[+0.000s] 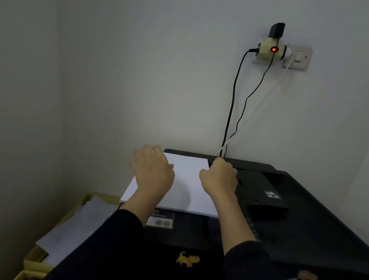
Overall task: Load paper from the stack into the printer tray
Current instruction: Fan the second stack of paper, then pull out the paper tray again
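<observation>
White paper stack (185, 184) lies flat on the top of the black printer (299, 224), at its left rear, with the near edge overhanging the control area slightly. The left hand (152, 171) rests palm-down on the left side of the stack, fingers spread and flat, pressing rather than gripping. The right hand (219, 179) is curled at the right edge of the stack; its fingers appear closed around that edge, though the fingertips are hidden beneath the knuckles.

Step in hand, as judged: squaring or taking hold of the stack before transfer. No paper is in the tray yet, and the tray opening itself cannot be identified with certainty; a dark recess (267, 211) lies to the right of the stack.

Next move calls for both hands to clamp the stack by its opposite edges, keep the sheets aligned, and guide the leading edge squarely into the tray. Loose sheets (79, 227) lie in a yellow box (34, 259) to the left of the printer.
</observation>
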The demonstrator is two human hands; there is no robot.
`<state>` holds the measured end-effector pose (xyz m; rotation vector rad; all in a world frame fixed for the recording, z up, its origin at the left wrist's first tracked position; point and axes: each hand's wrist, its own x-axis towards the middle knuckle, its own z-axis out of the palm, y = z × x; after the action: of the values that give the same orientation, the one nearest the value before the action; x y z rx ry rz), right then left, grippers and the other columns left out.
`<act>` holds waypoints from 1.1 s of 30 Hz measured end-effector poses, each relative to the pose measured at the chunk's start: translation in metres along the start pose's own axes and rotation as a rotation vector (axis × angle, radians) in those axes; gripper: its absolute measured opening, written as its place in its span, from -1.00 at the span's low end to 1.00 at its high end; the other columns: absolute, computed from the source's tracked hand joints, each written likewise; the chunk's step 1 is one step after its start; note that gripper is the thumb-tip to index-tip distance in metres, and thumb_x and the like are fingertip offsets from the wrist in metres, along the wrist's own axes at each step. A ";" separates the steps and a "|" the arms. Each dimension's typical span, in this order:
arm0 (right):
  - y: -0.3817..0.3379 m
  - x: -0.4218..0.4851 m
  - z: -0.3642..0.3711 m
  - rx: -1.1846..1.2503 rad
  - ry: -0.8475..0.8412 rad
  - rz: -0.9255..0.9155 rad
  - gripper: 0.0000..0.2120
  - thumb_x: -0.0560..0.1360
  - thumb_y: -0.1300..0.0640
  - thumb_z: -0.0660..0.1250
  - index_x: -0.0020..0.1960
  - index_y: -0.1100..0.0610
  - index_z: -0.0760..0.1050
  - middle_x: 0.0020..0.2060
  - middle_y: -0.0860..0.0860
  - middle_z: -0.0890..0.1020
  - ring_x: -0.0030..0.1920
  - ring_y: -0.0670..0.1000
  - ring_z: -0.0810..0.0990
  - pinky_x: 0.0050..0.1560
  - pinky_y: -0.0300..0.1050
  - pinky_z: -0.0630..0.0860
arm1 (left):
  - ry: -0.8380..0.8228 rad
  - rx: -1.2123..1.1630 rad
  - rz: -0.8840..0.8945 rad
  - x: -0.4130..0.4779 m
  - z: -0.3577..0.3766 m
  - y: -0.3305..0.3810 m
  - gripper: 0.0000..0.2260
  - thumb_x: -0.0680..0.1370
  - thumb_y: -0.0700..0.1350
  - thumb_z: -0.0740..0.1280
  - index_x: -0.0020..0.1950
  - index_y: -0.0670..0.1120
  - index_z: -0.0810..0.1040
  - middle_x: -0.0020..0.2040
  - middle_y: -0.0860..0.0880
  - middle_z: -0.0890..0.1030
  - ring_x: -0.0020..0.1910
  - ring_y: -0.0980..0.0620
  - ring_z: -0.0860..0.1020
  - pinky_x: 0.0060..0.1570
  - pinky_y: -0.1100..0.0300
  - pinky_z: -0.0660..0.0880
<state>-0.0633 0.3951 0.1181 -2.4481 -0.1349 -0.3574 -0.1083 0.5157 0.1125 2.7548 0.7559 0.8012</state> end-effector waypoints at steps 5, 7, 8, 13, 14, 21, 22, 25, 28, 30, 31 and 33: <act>0.030 -0.038 -0.031 0.208 0.197 -0.099 -0.65 0.52 0.20 0.24 0.29 0.24 0.44 0.17 0.17 0.54 0.23 0.16 0.43 0.18 0.07 0.48 | 0.174 -0.234 0.166 -0.052 -0.007 0.039 -0.50 0.55 0.07 0.27 0.38 -0.20 0.35 0.39 -0.16 0.39 0.39 -0.18 0.30 0.25 -0.03 0.36; 0.051 -0.058 -0.041 0.268 0.291 -0.117 -0.64 0.53 0.21 0.25 0.32 0.23 0.43 0.19 0.15 0.53 0.26 0.12 0.42 0.21 -0.05 0.44 | 0.266 -0.301 0.241 -0.081 -0.004 0.054 -0.53 0.53 0.05 0.28 0.32 -0.23 0.43 0.32 -0.19 0.48 0.32 -0.23 0.41 0.13 -0.06 0.45; 0.063 -0.070 -0.044 0.288 0.337 -0.116 -0.63 0.53 0.21 0.25 0.32 0.23 0.43 0.21 0.14 0.53 0.27 0.10 0.41 0.22 -0.09 0.41 | 0.308 -0.309 0.268 -0.097 -0.001 0.060 -0.53 0.52 0.06 0.26 0.28 -0.24 0.47 0.27 -0.20 0.52 0.27 -0.24 0.46 0.07 -0.05 0.49; 0.132 -0.128 -0.036 0.277 0.551 -0.180 -0.67 0.48 0.28 0.29 0.24 0.29 0.49 0.14 0.18 0.58 0.24 0.17 0.48 0.21 0.02 0.49 | 0.344 -0.330 0.335 -0.184 0.033 0.067 -0.58 0.52 0.05 0.24 0.21 -0.23 0.53 0.26 -0.18 0.54 0.29 -0.20 0.45 0.21 -0.03 0.45; 0.147 -0.140 -0.031 0.267 0.574 -0.221 -0.68 0.48 0.28 0.27 0.22 0.31 0.50 0.12 0.19 0.59 0.23 0.18 0.49 0.21 0.06 0.51 | 0.354 -0.327 0.361 -0.202 0.042 0.066 -0.62 0.52 0.02 0.26 0.19 -0.23 0.54 0.25 -0.18 0.54 0.31 -0.18 0.42 0.26 -0.01 0.41; 0.226 -0.215 0.017 0.328 0.394 -0.097 -0.73 0.50 0.28 0.27 0.20 0.26 0.50 0.13 0.12 0.57 0.21 0.05 0.48 0.20 -0.13 0.46 | 0.061 -0.421 0.254 -0.311 0.114 0.046 -0.70 0.54 0.02 0.23 0.12 -0.16 0.52 0.19 -0.10 0.54 0.23 -0.03 0.39 0.20 0.05 0.47; 0.235 -0.221 0.026 0.356 0.298 0.029 -0.73 0.51 0.28 0.29 0.21 0.24 0.50 0.13 0.10 0.57 0.21 0.05 0.48 0.18 -0.19 0.43 | -0.057 -0.442 0.138 -0.318 0.122 0.042 -0.69 0.56 0.04 0.21 0.15 -0.14 0.50 0.19 -0.07 0.52 0.22 -0.01 0.37 0.21 0.09 0.46; 0.257 -0.224 0.051 0.428 0.034 0.399 -0.75 0.56 0.21 0.26 0.22 0.22 0.50 0.11 0.09 0.61 0.18 0.07 0.55 0.12 -0.20 0.44 | -0.435 -0.571 -0.270 -0.325 0.151 0.025 -0.61 0.59 0.10 0.18 0.24 -0.16 0.45 0.24 -0.09 0.49 0.22 -0.05 0.42 0.26 0.12 0.39; 0.269 -0.217 0.062 0.540 -0.128 0.730 -0.81 0.59 0.11 0.23 -0.06 0.20 0.54 -0.14 0.07 0.61 -0.08 0.05 0.58 -0.12 -0.17 0.44 | -0.675 -0.767 -0.673 -0.315 0.159 0.020 -0.44 0.59 0.20 0.10 0.35 -0.22 0.40 0.32 -0.17 0.47 0.28 -0.14 0.44 0.30 0.07 0.37; 0.277 -0.212 0.070 0.742 -0.192 0.932 -0.71 0.57 -0.04 0.26 -0.14 0.18 0.49 -0.21 0.07 0.56 -0.17 0.04 0.55 -0.14 -0.12 0.49 | -0.780 -0.955 -0.898 -0.306 0.158 0.019 -0.35 0.57 0.27 0.05 0.46 -0.19 0.28 0.40 -0.18 0.39 0.37 -0.18 0.38 0.36 0.01 0.32; 0.280 -0.211 0.072 0.879 -0.230 1.030 -0.66 0.54 -0.14 0.26 0.00 0.16 0.49 -0.10 0.11 0.59 -0.07 0.09 0.57 -0.04 -0.05 0.54 | -0.824 -1.098 -0.993 -0.303 0.158 0.018 -0.34 0.56 0.30 0.04 0.48 -0.14 0.26 0.40 -0.18 0.39 0.38 -0.19 0.37 0.37 -0.03 0.31; 0.286 -0.210 0.078 1.131 -0.288 1.163 -0.35 0.48 -0.25 0.26 0.38 0.17 0.33 0.23 0.22 0.52 0.22 0.19 0.51 0.19 0.09 0.49 | -0.805 -1.335 -1.148 -0.297 0.163 0.009 -0.36 0.50 0.38 0.05 0.38 -0.04 0.35 0.25 -0.17 0.48 0.25 -0.19 0.46 0.28 -0.06 0.37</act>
<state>-0.1939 0.2189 -0.1712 -1.1221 0.7376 0.4840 -0.2320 0.3503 -0.1567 0.9526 0.8880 -0.1354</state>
